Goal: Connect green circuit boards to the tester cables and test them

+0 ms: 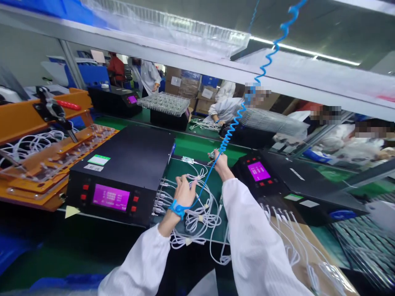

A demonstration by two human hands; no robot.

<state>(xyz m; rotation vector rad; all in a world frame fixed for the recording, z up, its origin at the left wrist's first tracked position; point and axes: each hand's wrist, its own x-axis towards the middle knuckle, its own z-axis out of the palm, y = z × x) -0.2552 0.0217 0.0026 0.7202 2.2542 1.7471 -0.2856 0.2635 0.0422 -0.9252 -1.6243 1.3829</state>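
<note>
My left hand (184, 192), with a blue wrist strap (177, 209), hovers over or touches the white cables (200, 218) beside the black box. Its fingers are bent but apart, and nothing shows in them. Farther forward, my right hand (221, 161) pinches a small circuit board (212, 155), partly covered by the fingers. Another small circuit board (187, 160) with a white cable lies on the green mat (188, 144) between the hands and the box. A coiled blue cord (228, 137) hangs down in front of my right hand.
At left stands a black box with a purple screen (111, 197), cables plugged into its side. Another black box (259, 170) is at right. An orange fixture (58, 164) with a clamp stands far left. Overhead runs a shelf (173, 49). People in white coats work behind.
</note>
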